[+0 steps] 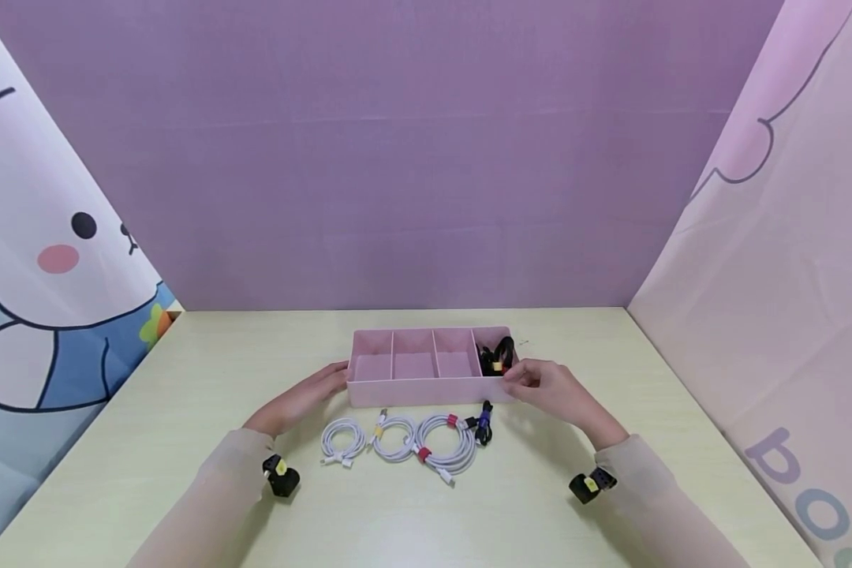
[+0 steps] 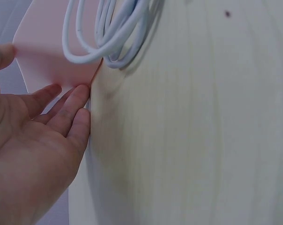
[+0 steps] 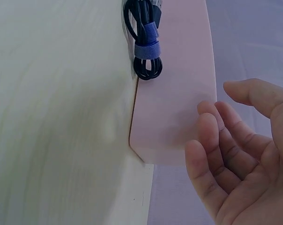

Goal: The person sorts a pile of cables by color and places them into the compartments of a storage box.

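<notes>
A pink box with several compartments (image 1: 426,392) stands on the table, its rightmost compartment holding a black cable bundle (image 1: 504,352). At the box's left end, my left hand (image 1: 312,397) touches the wall with its fingertips, as the left wrist view (image 2: 43,136) also shows. My right hand (image 1: 550,388) is at the right end, fingers loosely bent against or close beside the wall; contact is hard to tell. No object lies between the fingers of either hand. In front of the box is a black cable with a purple strap (image 3: 147,47).
Three coiled white cables lie in front of the box: a left coil (image 1: 344,438), a middle coil with a yellow tie (image 1: 395,442) and a larger coil with red ties (image 1: 461,454). A purple backdrop (image 1: 412,158) rises behind the pale table (image 1: 426,528).
</notes>
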Demonstrator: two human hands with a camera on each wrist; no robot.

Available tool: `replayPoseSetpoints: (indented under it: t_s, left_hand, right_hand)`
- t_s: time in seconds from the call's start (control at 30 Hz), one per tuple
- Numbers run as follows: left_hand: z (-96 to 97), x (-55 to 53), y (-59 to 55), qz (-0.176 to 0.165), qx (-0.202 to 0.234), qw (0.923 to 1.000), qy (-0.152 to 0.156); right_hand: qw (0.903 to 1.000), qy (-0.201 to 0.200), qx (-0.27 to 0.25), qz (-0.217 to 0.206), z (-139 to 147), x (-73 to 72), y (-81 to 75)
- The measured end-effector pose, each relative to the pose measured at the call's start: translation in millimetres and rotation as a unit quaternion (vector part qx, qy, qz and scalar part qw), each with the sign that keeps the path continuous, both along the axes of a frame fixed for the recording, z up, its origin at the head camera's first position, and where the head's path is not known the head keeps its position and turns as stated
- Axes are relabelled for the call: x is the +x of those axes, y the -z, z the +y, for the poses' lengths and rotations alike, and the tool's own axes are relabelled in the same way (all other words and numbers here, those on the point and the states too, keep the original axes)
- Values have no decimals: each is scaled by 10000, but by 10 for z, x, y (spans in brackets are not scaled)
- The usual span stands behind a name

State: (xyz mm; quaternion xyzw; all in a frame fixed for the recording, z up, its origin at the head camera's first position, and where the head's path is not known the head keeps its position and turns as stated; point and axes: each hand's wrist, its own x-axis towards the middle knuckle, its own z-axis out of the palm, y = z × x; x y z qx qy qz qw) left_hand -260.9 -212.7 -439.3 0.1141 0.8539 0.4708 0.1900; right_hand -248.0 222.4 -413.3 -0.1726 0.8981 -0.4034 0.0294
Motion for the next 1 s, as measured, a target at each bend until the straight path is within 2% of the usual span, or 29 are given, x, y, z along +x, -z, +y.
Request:
replayPoseSetpoints:
  t_s: [0.27, 0.6, 0.77, 1.0]
  left_hand:
    - [7, -6, -4, -43, 0, 10000, 31]
    - [0, -3, -16, -32, 29, 10000, 3]
    - [3, -10, -6, -48, 60, 10000, 9]
    - [-6, -15, 4, -48, 5, 10000, 32]
  right_hand:
    - [9998, -114, 15, -132, -12, 35, 29]
    - [9980, -547, -42, -317, -38, 68, 94]
    - [9979, -541, 116, -323, -58, 65, 138]
    - [9961, -526, 86, -705, -93, 87, 207]
